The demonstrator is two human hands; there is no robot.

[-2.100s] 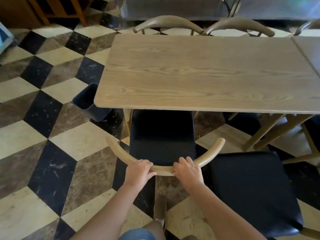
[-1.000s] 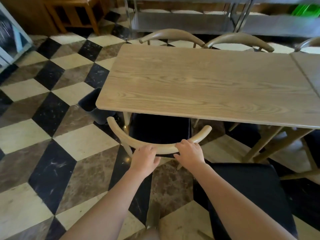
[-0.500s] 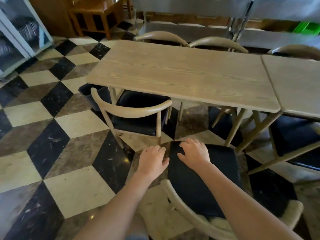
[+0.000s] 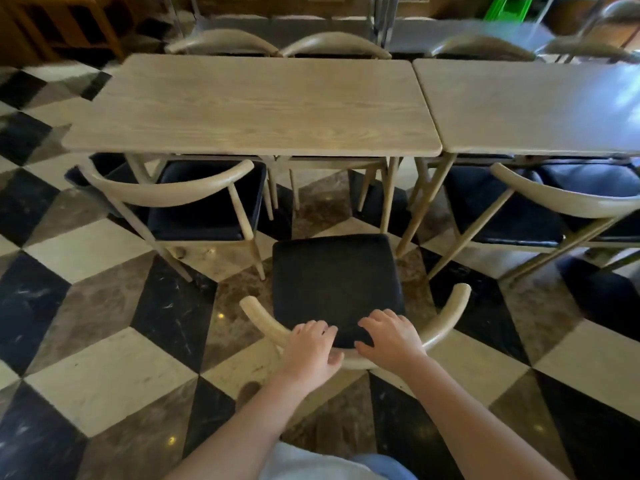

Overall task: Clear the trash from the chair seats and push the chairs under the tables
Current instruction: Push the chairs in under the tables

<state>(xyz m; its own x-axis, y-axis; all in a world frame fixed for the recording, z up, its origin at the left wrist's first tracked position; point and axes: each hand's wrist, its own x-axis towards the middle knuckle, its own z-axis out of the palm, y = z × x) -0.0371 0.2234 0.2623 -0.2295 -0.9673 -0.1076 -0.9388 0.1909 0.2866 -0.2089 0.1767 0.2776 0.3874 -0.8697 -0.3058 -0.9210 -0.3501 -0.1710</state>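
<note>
Checkered marble floor (image 4: 104,386), two wood tables (image 4: 252,105) side by side; no writing readable. I see my left hand (image 4: 310,351) and right hand (image 4: 389,337) curled over the backrest (image 4: 446,323) of a dark-seated chair (image 4: 336,282), which stands clear of the table edge; seat bare.

Dining room of a restaurant or café: matching wooden tables (image 4: 256,105) set end to end, identical chairs (image 4: 194,199) along both sides, checkered tile floor (image 4: 104,299).
</note>
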